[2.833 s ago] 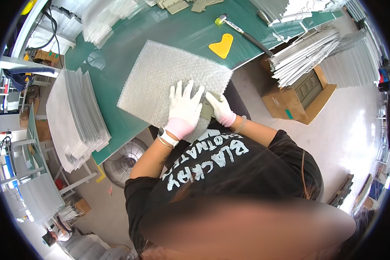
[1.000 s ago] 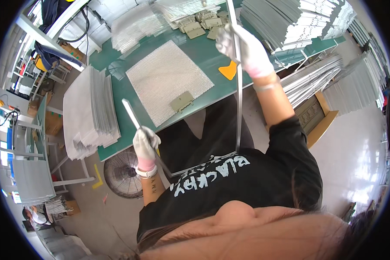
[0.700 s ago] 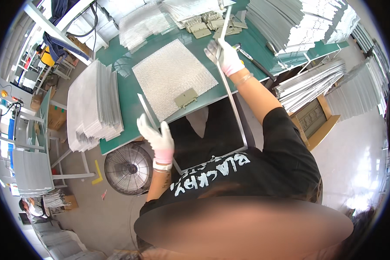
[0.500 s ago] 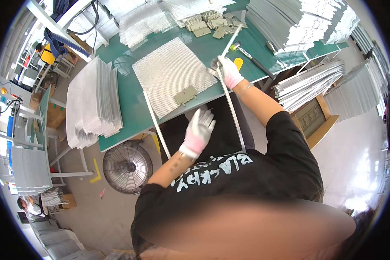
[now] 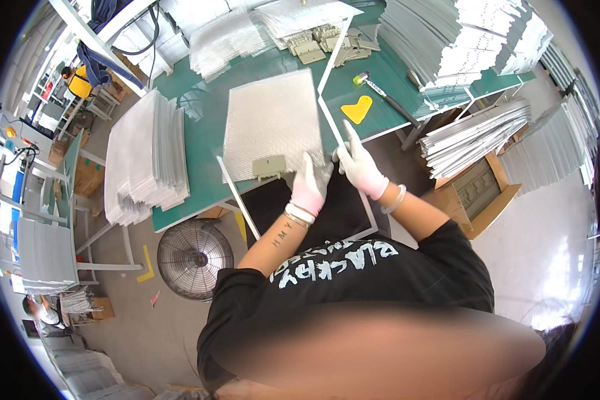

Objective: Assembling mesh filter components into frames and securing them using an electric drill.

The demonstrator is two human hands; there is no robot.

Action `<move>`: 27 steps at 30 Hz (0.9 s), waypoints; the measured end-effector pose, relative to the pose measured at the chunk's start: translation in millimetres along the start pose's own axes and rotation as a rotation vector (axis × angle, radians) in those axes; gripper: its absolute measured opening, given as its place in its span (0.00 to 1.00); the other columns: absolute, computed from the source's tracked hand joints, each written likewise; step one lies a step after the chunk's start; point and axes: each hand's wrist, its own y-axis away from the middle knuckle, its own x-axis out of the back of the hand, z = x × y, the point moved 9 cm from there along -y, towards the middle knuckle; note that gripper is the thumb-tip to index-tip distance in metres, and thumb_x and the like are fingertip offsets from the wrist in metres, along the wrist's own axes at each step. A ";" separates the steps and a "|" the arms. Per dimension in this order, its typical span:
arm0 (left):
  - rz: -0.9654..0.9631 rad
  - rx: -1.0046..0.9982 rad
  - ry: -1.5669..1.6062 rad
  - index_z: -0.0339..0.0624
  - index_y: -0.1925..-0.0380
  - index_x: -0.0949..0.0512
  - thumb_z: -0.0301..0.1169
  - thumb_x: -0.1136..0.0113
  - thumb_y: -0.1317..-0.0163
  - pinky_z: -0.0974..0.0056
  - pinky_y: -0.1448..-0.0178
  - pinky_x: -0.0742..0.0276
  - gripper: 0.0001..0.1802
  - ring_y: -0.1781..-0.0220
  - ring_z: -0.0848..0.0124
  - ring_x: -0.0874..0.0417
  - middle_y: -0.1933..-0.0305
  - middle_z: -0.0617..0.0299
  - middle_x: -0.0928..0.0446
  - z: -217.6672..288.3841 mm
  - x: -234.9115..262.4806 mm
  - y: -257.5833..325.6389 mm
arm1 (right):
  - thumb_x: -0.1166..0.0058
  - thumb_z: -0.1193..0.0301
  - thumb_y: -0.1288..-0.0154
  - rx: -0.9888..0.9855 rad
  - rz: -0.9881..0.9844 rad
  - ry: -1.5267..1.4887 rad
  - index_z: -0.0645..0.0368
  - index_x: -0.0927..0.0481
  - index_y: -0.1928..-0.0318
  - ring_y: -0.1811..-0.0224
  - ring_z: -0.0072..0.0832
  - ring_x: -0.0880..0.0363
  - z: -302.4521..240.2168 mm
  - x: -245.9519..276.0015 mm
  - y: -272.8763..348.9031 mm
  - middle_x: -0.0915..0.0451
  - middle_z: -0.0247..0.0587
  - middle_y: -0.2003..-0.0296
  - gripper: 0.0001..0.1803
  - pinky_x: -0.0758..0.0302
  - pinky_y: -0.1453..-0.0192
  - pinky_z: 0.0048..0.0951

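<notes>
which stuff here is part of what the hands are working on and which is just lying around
In hand: mesh filter panel; white frame strip; left hand; right hand; grey latch piece.
Lying about: yellow scraper; mallet; floor fan; stacked panels.

I see the mesh panel [image 5: 270,123] lying on the workbench [image 5: 200,133]; a latch plate [image 5: 269,167] sits at its near edge; the scraper [image 5: 357,109] and mallet [image 5: 380,92] lie to its right; a floor fan [image 5: 195,252] stands below the bench's near edge.
</notes>
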 end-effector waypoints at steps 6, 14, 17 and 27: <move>0.122 0.035 0.243 0.30 0.48 0.30 0.35 0.51 0.26 0.57 0.38 0.26 0.17 0.44 0.60 0.24 0.48 0.50 0.26 17.4 4.3 -71.3 | 0.64 0.74 0.25 -0.110 -0.141 -0.594 0.51 0.53 0.23 0.80 0.16 0.40 27.7 -29.4 -0.1 0.31 0.33 0.69 0.33 0.36 0.75 0.20; 0.095 -0.053 0.129 0.32 0.48 0.29 0.33 0.51 0.26 0.57 0.36 0.26 0.15 0.44 0.60 0.24 0.48 0.50 0.26 29.4 10.5 -84.5 | 0.62 0.72 0.24 -0.163 -0.166 -0.657 0.50 0.53 0.23 0.80 0.17 0.39 31.4 -34.4 11.6 0.30 0.33 0.70 0.33 0.35 0.74 0.21; 0.172 -0.055 0.157 0.33 0.51 0.28 0.34 0.52 0.26 0.57 0.41 0.25 0.14 0.47 0.61 0.24 0.52 0.52 0.26 28.8 3.0 -83.1 | 0.61 0.73 0.24 -0.166 -0.140 -0.507 0.50 0.52 0.23 0.80 0.17 0.39 33.1 -30.8 14.0 0.29 0.33 0.70 0.32 0.34 0.74 0.21; 0.183 -0.073 0.111 0.35 0.51 0.25 0.37 0.50 0.26 0.58 0.47 0.24 0.15 0.55 0.64 0.23 0.56 0.55 0.25 12.2 4.5 -94.2 | 0.61 0.73 0.25 -0.126 -0.127 -0.395 0.53 0.51 0.24 0.81 0.17 0.38 14.5 -20.3 6.4 0.30 0.34 0.71 0.32 0.33 0.75 0.21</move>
